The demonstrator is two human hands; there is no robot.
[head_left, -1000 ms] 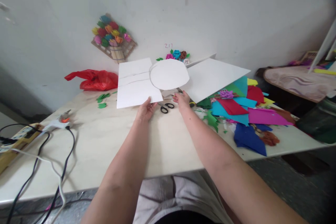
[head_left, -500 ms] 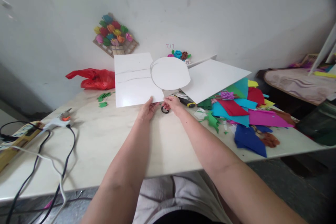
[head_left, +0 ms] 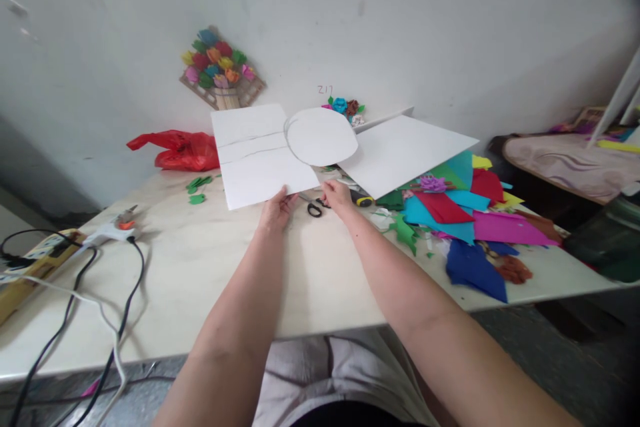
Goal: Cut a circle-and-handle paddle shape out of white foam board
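A white board (head_left: pixel 255 177) with two pencil lines across it is held up above the table in both hands. My left hand (head_left: pixel 277 209) grips its lower edge, thumb on top and fingers beneath. At the lower right corner, my right hand (head_left: pixel 337 196) is closed with its fingertips pinched on the board. A rounded white piece (head_left: pixel 323 137) sits at the board's right side beside a curved pencil line; whether the two are joined I cannot tell. Under the hands, black-handled scissors (head_left: pixel 315 210) lie on the table, their blades mostly hidden.
Another white sheet (head_left: pixel 405 150) leans on the right, near a black-and-yellow cutter (head_left: pixel 361 199) and coloured felt pieces (head_left: pixel 445 207). A red plastic bag (head_left: pixel 187 151) and green cutouts (head_left: pixel 197 199) are left. A glue gun (head_left: pixel 126 219) and power strip (head_left: pixel 45 263) with cables occupy the table's left end.
The white board has tilted, its left end coming lower and nearer. My right hand has shifted slightly right, and more of the scissors shows.
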